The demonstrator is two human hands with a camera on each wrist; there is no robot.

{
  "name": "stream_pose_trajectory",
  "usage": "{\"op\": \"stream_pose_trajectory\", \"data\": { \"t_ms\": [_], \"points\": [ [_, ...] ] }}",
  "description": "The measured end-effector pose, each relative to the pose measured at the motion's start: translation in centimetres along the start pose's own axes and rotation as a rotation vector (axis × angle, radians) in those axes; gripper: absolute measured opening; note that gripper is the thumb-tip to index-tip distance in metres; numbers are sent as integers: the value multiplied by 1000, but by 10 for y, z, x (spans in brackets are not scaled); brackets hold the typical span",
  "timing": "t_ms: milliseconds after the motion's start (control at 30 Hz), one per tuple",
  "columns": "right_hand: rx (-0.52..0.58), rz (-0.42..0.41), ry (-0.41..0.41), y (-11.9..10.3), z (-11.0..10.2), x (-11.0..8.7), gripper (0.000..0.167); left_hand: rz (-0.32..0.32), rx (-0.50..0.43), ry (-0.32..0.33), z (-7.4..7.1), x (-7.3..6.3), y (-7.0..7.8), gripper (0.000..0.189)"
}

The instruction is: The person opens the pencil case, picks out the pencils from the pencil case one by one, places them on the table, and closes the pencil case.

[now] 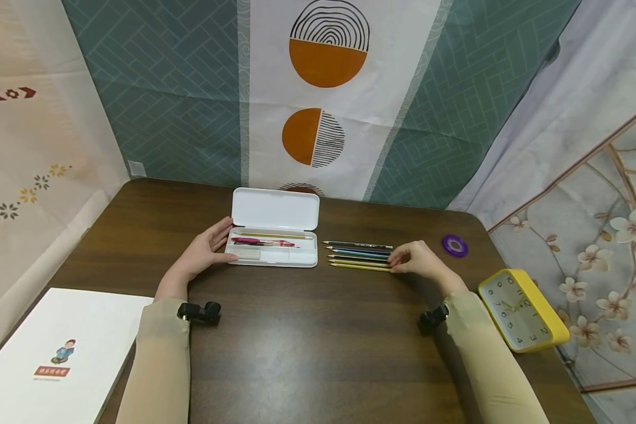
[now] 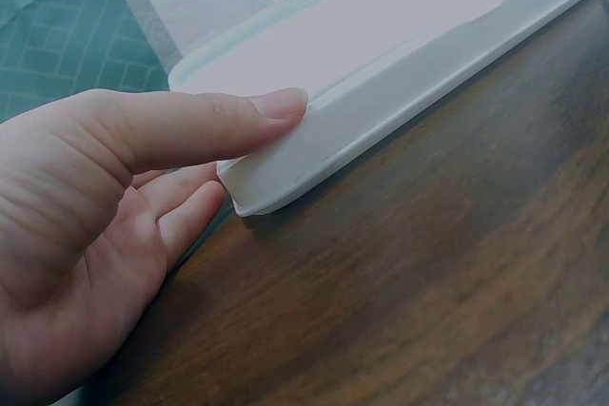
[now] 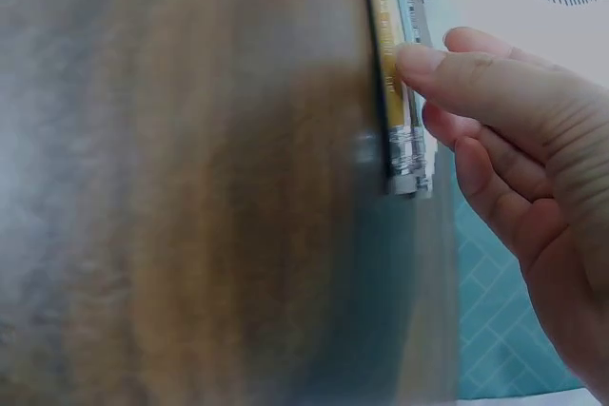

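Note:
A white pencil case [image 1: 275, 263] lies with its lid [image 1: 274, 210] raised at the back. Inside are a gold pencil [image 1: 270, 235], a red pen [image 1: 259, 241] and a white eraser [image 1: 245, 254]. My left hand [image 1: 204, 250] holds the case's left end, thumb on the front edge and fingers along the side. Right of the case, several pencils [image 1: 357, 255] lie side by side, tips to the left. My right hand [image 1: 417, 260] is at their eraser ends, thumb and fingertips pinching a yellow pencil [image 3: 384, 45] in the right wrist view.
A purple ring-shaped object [image 1: 454, 245] lies beyond my right hand. A yellow clock [image 1: 524, 310] stands by my right forearm. At the front left lies a white box or book [image 1: 58, 353]. Patterned cloth [image 1: 191, 88] hangs behind the wooden table [image 1: 307, 341].

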State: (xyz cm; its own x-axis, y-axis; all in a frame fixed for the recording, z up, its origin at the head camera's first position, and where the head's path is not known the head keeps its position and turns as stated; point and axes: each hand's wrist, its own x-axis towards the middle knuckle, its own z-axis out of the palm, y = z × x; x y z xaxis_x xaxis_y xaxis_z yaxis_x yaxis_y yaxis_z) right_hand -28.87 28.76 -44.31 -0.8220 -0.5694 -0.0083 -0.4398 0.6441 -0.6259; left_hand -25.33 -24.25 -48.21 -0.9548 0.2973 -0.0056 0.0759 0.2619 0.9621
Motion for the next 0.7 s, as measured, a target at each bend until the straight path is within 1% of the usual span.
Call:
{"op": "stream_pose_trajectory", "data": {
  "t_ms": [200, 333, 500, 700],
  "points": [
    [-1, 15, 9, -8, -5, 8, 16, 4, -16, -6, 0, -1, 1, 103],
    [-11, 11, -3, -21, -6, 17, 17, 2, -23, -14, 0, -1, 3, 104],
    [-27, -43, 7, -32, -3, 32, 17, -5, -25, -8, 0, -1, 2, 104],
    [-14, -186, 42, -42, 3, 53, 18, -4, -38, -6, -1, 0, 1, 103]
  ]
}}
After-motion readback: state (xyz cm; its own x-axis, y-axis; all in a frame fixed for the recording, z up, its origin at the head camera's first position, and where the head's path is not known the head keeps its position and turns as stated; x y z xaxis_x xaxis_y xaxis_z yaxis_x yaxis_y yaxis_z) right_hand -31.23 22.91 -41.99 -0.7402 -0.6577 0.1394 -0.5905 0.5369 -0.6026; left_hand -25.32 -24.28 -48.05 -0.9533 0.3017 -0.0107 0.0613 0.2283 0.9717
